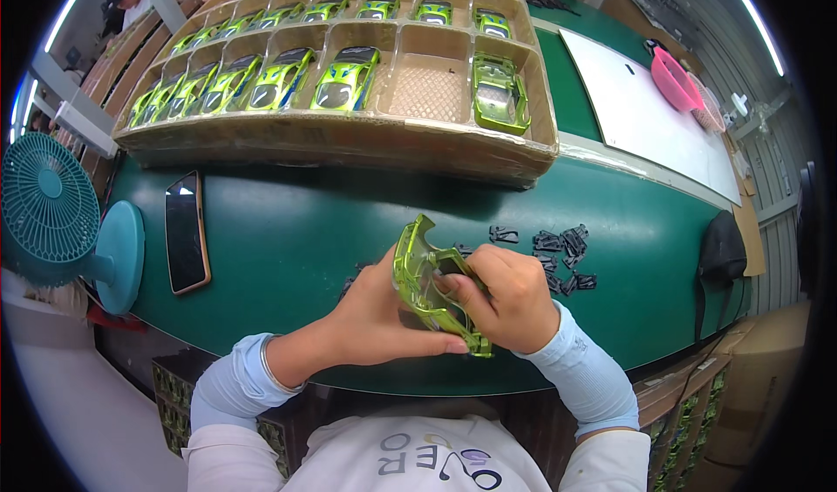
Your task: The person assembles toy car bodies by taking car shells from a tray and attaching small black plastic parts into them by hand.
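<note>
A green toy car body shell (pixel 420 274), tilted with its hollow inside showing, is held between both hands above the table's near edge. My left hand (pixel 370 313) grips it from the left, thumb along its lower edge. My right hand (pixel 510 296) is closed at the shell's right side, its thumb and finger pressed into the inside. A dark part shows by those fingertips, too covered to make out fully. Small black plastic parts (pixel 571 243) lie in a loose group just beyond my right hand. A few more dark parts peek out behind my left hand.
Beyond stands a cardboard divider tray (pixel 349 143) with green toy cars (pixel 347 78) and one bare shell (pixel 500 95). A phone (pixel 185 230) and teal fan (pixel 122 256) are left. At right are a white board (pixel 645 99), pink basket (pixel 676 80) and black pouch (pixel 722 246). Other people work beyond.
</note>
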